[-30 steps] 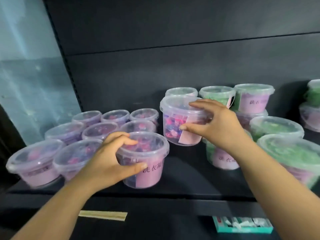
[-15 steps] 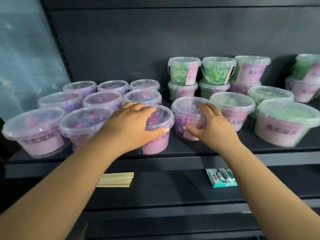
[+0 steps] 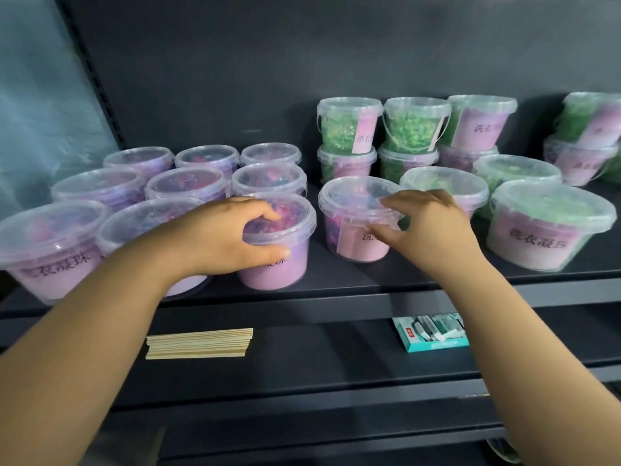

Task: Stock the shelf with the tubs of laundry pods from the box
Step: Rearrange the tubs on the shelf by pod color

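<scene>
The left hand (image 3: 218, 237) grips the front pink-label tub (image 3: 285, 264), fingers curled over its lid, thumb on its side. The right hand (image 3: 430, 227) pinches the neighbouring tub (image 3: 349, 210) at its rim and label. Both tubs stand upright on the shelf (image 3: 336, 302). More purple-filled tubs (image 3: 188, 183) sit behind and left of the left hand, green-filled tubs (image 3: 544, 230) behind and right of the right hand. Beneath the hands lie wooden sticks (image 3: 200, 343) and a teal box (image 3: 433, 332).
</scene>
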Demonstrator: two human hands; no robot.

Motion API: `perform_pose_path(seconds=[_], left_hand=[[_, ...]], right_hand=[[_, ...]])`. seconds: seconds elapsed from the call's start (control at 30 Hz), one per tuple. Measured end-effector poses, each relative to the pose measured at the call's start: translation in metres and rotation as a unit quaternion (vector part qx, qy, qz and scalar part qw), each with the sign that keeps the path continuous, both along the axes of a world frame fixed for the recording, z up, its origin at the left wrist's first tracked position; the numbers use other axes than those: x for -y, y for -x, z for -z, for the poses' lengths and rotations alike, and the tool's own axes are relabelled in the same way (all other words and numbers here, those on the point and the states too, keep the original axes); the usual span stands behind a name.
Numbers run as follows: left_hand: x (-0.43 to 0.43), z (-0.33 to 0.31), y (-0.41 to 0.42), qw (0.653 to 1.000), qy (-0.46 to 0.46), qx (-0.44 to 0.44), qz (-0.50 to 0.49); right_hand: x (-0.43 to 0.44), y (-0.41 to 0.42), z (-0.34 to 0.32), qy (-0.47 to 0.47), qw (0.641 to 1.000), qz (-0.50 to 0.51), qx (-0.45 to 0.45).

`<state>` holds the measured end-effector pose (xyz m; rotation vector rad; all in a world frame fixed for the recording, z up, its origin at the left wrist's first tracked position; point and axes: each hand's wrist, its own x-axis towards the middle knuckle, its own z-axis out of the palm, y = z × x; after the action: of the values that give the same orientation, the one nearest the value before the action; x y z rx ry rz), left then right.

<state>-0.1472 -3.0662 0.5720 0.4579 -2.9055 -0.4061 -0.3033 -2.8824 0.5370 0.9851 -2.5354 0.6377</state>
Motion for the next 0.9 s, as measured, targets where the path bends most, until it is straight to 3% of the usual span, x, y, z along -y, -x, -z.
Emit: perform_pose_path(seconds=[0.2,0.37,0.47,0.63,0.8,0.9], left_hand=[[-0.002,0.003,0.001,1.000,-0.002,-0.023,0.000],[-0.009,-0.010,0.013,0.997,-0.001,-0.069,0.016],[-0.017,-0.025,0.036,0.996,0.033,-0.065,0.052],[-0.031,-0.038,0.085,0.993,0.056,0.044,0.093],[-0.037,-0.036,0.121,0.980,0.051,0.187,0.048],[-0.040,-0.034,0.134,0.975,0.055,0.214,0.013]], right_hand=[[0.010,0.007,-0.002,-0.030,0.999,-0.007,0.017],[0.012,0.019,-0.005,0.090,0.978,-0.133,0.132],[0.006,0.029,-0.020,0.101,0.977,-0.136,0.127],[0.000,0.069,-0.057,0.061,0.987,-0.106,0.108],[0.036,0.130,-0.093,-0.001,0.991,-0.086,0.104],[0.061,0.154,-0.089,-0.102,0.969,-0.095,0.202]])
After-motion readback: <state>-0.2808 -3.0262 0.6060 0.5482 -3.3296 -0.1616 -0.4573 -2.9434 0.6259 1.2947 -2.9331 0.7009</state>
